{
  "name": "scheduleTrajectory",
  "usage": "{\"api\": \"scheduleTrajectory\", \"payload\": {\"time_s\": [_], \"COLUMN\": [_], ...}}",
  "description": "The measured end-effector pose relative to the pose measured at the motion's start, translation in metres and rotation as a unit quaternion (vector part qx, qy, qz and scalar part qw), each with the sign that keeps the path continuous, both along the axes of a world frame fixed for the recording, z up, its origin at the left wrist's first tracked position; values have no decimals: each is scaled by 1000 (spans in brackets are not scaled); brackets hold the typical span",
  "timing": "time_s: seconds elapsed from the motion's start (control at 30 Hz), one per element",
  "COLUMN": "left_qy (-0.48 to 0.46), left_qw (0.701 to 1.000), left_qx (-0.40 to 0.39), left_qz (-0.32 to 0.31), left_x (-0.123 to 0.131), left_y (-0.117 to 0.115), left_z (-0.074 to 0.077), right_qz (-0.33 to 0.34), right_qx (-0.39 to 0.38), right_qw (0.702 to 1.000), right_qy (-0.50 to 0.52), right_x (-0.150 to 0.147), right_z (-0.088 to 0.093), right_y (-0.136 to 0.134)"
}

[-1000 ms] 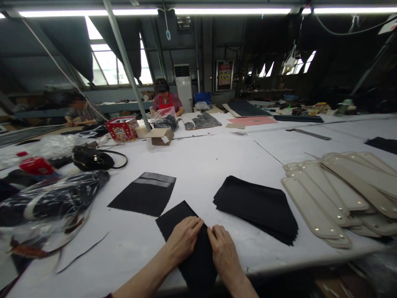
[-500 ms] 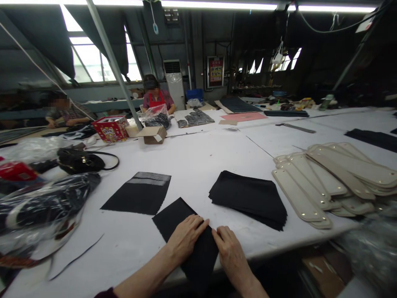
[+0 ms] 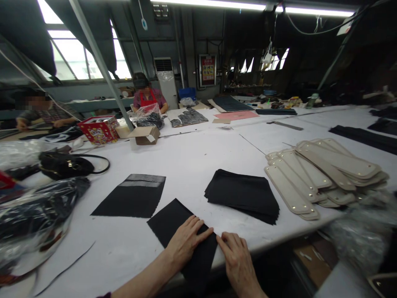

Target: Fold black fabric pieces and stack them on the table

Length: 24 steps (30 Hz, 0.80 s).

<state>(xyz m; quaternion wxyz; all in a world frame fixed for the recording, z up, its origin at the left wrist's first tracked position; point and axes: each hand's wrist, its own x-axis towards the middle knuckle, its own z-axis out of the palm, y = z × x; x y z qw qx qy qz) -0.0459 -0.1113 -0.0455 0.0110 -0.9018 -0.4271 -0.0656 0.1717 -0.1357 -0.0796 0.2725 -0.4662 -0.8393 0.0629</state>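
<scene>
A black fabric piece (image 3: 170, 218) lies at the table's near edge, its lower end hanging over. My left hand (image 3: 185, 241) rests flat on top of it with fingers stretched out. At the fabric's right edge, my right hand (image 3: 237, 257) has its thumb and index finger closed on the border, other fingers curled. A stack of black fabric pieces (image 3: 242, 194) sits beyond my right hand. To the left lies another group of black pieces (image 3: 130, 198), with grey bands along the far edge.
Beige straps with metal studs (image 3: 291, 188) are piled at the right. A black handbag (image 3: 66, 163) and plastic-wrapped goods (image 3: 40, 211) occupy the left. Farther back stand a cardboard box (image 3: 144, 135) and a red box (image 3: 98, 129). Two people work across the table.
The view has turned slightly right. Both hands have slid a little to the right along the fabric's edge, the right hand also nearer to me. The stacks remain in place.
</scene>
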Motion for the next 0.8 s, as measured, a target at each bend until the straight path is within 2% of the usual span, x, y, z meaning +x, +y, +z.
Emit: {"api": "scheduleTrajectory", "payload": {"time_s": [0.13,0.27,0.37,0.5,0.6,0.7,0.8], "left_qy": [-2,1,-1,-19,-44,-57,-35], "left_qw": [1000,1000,1000,999,997,989,985], "left_qx": [-2,-7,-15,-32,-61,-106,-129], "left_qz": [-3,3,0,-14,20,88,109], "left_x": [0,-1,-2,-6,-11,-12,-5], "left_y": [0,0,1,6,13,22,30], "left_z": [0,-5,-8,0,10,14,4], "right_qz": [0,-14,-33,-10,-28,-33,-16], "right_qx": [-2,-38,-14,109,175,158,124], "right_qw": [1000,999,999,988,980,986,992], "right_qy": [23,26,-7,-106,-91,-47,-23], "right_x": [10,13,6,-7,-12,-20,-32], "right_z": [1,12,17,4,-9,-14,-22], "right_y": [-6,-3,2,4,11,29,48]}}
